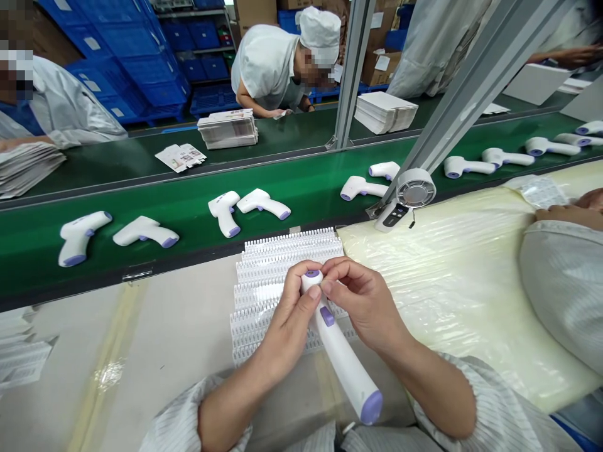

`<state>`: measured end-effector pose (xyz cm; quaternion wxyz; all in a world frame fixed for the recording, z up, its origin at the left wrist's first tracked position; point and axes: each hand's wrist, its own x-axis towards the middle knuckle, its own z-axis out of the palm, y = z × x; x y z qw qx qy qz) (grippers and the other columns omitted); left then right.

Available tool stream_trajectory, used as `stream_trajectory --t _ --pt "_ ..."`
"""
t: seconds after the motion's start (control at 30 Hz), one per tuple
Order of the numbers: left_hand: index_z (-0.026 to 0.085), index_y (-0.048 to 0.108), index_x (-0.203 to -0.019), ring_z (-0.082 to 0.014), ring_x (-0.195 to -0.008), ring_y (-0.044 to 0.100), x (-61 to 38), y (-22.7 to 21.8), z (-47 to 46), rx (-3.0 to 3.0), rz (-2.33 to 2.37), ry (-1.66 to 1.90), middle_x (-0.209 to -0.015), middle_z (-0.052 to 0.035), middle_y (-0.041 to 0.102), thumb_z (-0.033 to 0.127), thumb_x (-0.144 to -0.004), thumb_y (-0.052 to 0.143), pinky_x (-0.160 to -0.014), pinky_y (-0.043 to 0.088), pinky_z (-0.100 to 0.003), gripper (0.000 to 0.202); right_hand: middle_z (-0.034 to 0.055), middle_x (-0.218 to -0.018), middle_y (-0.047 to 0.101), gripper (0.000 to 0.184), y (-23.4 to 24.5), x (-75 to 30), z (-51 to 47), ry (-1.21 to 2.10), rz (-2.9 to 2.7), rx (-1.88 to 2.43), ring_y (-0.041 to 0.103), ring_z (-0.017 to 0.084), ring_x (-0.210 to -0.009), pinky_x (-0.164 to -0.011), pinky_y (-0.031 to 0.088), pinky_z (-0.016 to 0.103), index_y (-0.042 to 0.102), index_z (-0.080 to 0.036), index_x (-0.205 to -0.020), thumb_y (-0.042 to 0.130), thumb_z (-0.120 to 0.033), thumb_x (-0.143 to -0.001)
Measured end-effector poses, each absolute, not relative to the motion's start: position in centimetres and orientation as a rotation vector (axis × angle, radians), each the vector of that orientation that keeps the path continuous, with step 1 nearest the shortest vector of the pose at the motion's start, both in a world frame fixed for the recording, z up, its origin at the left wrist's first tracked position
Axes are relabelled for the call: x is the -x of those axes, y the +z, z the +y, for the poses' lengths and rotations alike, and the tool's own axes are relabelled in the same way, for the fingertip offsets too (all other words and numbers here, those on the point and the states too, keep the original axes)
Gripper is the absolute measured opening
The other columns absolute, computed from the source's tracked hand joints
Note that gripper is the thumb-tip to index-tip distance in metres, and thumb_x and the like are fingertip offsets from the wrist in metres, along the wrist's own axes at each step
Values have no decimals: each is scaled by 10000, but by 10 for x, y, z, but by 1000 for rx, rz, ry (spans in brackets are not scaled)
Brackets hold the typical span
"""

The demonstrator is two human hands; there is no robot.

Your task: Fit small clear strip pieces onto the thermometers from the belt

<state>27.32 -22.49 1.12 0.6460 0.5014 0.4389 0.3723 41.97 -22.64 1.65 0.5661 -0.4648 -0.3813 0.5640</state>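
A white infrared thermometer with a purple trigger and purple end caps is held in front of me, its handle end pointing down toward me. My left hand is closed around its head, thumb on the near side. The fingers of my right hand pinch at the right side of the head; any small piece between those fingertips is hidden. Beneath my hands, several white strips of small toothed parts lie side by side on the table.
A green conveyor belt crosses ahead, carrying several more thermometers. A small handheld fan stands by a slanted metal post. Yellowish plastic wrap covers the right side. Across the belt, a person bends near stacked cartons.
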Motion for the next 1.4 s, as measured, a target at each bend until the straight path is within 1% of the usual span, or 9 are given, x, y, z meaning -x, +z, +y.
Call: stream_trajectory --t 0.23,0.4,0.57,0.7,0.9,1.0,1.1,1.2,1.4 --pt "330 550 -1210 -239 -979 564 -263 13 -228 -1198 899 902 -1108 -54 565 579 -969 561 -780 489 -341 347 -7 -841 657 363 16 -424 -225 1572 -507 1046 590 129 -672 -602 520 261 622 -214 -706 943 -354 -610" --pt "323 492 -1333 -254 -1106 573 -251 21 -171 -1496 1088 1153 -1273 -81 549 550 -986 524 -906 508 -361 416 54 -1090 680 458 23 -437 -230 1857 -904 1012 694 200 -848 -671 587 328 630 -299 -1281 768 -405 -858" --pt "297 409 -1508 -307 -1447 387 -233 30 -44 -1905 1747 729 -1542 -98 450 349 -1025 335 -1163 364 -476 492 59 -881 682 485 13 -445 -145 1080 -1423 1627 689 233 -796 -748 580 386 498 -183 -1466 444 -231 -986" --pt "137 447 -1477 -531 -1442 312 -221 21 21 -1808 1974 582 -1505 -281 439 312 -815 641 -1101 308 -707 712 201 -1310 590 507 1 -452 -68 717 -1502 1787 594 342 -1200 -1039 463 479 573 -139 -1398 505 -94 -898" --pt "132 469 -1430 -502 -1364 438 -204 13 31 -1802 1982 567 -1448 -265 480 261 -717 717 -1100 385 -608 766 215 -1510 482 538 6 -463 -71 497 -1684 1855 435 405 -1389 -1127 365 544 629 -152 -1325 631 -21 -804" --pt "223 393 -1458 -359 -1285 542 -190 24 8 -1791 1929 709 -1427 -163 508 248 -847 578 -1037 486 -471 640 123 -1282 655 316 15 -463 -120 578 -1789 1749 639 275 -1097 -961 497 409 688 -209 -1189 644 -139 -884" --pt "283 392 -1408 -262 -1011 646 -184 38 -39 -1610 1590 1022 -1265 -95 587 264 -878 547 -773 563 -372 553 27 -859 711 69 23 -455 -178 1012 -1969 1505 642 180 -719 -680 495 309 716 -224 -892 654 -194 -895" --pt "315 414 -1400 -223 -840 640 -190 48 -97 -1397 1262 1155 -1111 -58 606 281 -826 626 -623 538 -331 613 -2 -747 678 145 23 -441 -219 1229 -2193 1416 601 152 -653 -622 422 270 683 -206 -792 639 -79 -844" --pt "311 441 -1394 -225 -872 634 -210 45 -164 -1299 1064 1094 -976 -30 598 334 -815 701 -627 557 -306 635 18 -777 662 128 9 -423 -234 1205 -2410 1420 566 154 -694 -633 369 258 651 -169 -814 605 -54 -847"
